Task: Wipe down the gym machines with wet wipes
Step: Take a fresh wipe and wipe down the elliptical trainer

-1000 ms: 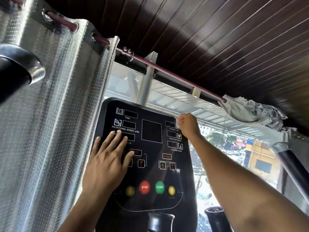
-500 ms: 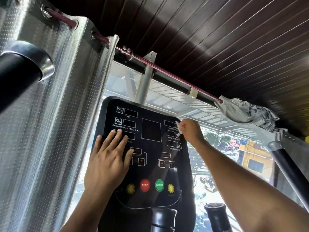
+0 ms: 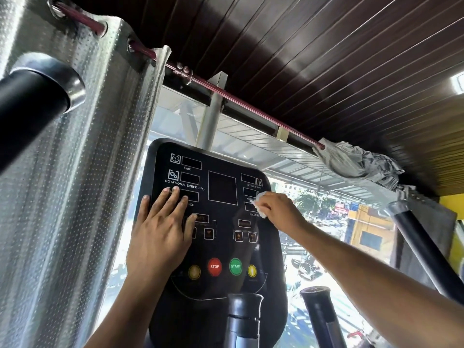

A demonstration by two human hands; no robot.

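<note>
Gripping crumpled white wet wipe [image 3: 259,206], right hand [image 3: 278,212]

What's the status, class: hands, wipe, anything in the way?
Left hand flat on the console. Right hand pinching the wipe at its right edge. Nothing blocking.

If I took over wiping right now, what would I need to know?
Left hand: flat, fingers straight, pressing on the left side of the console panel, steadying it.
Right hand: fingers curled round a white wet wipe, held against the panel's right edge beside the small readout windows.
Done: cannot tell how much is already wiped.
Left: probably the middle screen, the STOP button and START button row, the area under the left hand, then the black handlebars.
</note>
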